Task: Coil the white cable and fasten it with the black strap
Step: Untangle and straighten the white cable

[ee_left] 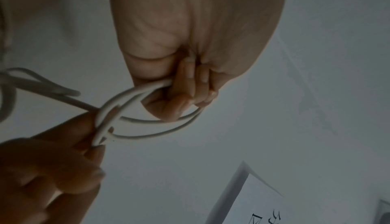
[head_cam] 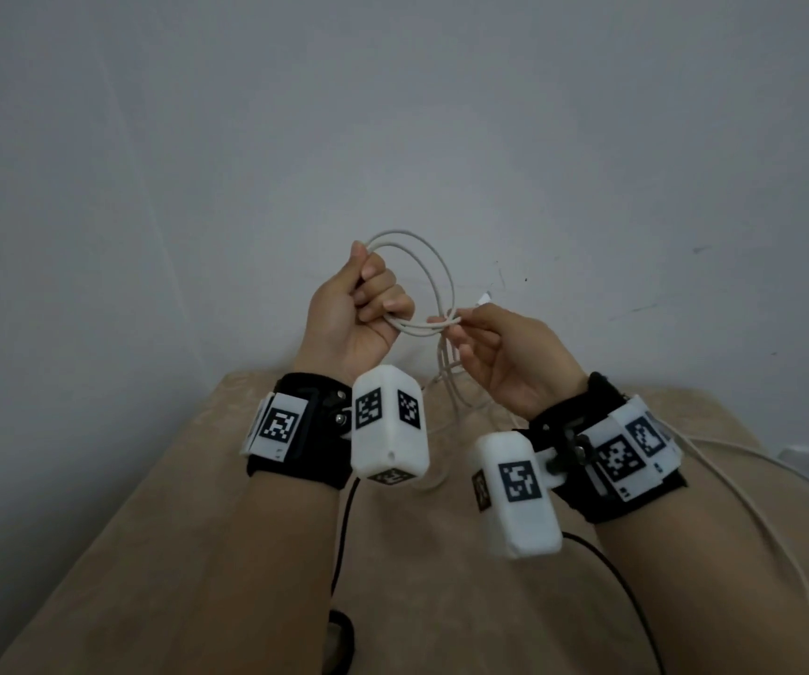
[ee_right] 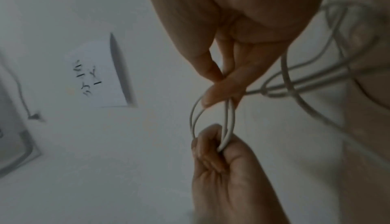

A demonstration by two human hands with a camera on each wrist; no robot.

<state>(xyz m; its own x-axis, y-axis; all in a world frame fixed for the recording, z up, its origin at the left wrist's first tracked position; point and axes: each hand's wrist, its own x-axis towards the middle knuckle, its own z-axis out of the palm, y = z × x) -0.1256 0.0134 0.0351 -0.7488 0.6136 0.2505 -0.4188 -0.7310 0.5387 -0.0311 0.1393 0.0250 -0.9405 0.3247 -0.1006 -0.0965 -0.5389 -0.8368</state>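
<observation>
The white cable (head_cam: 441, 277) is wound into two or three loops held up in front of the wall. My left hand (head_cam: 378, 297) grips the coil at its left side, fingers curled round the strands (ee_left: 152, 135). At the coil's lower right, my right hand (head_cam: 456, 328) pinches the strands between thumb and forefinger (ee_right: 219, 84), where they cross. A white connector end (head_cam: 484, 298) sticks up behind the right hand. The loose rest of the cable (head_cam: 446, 382) hangs down to the beige surface. I cannot make out the black strap for sure.
A beige padded surface (head_cam: 197, 528) lies below the hands against a grey wall. A dark looped thing (head_cam: 341, 640) lies at its near edge, below a black lead. A white lead (head_cam: 758, 504) trails off right. A paper note (ee_right: 101, 77) hangs on the wall.
</observation>
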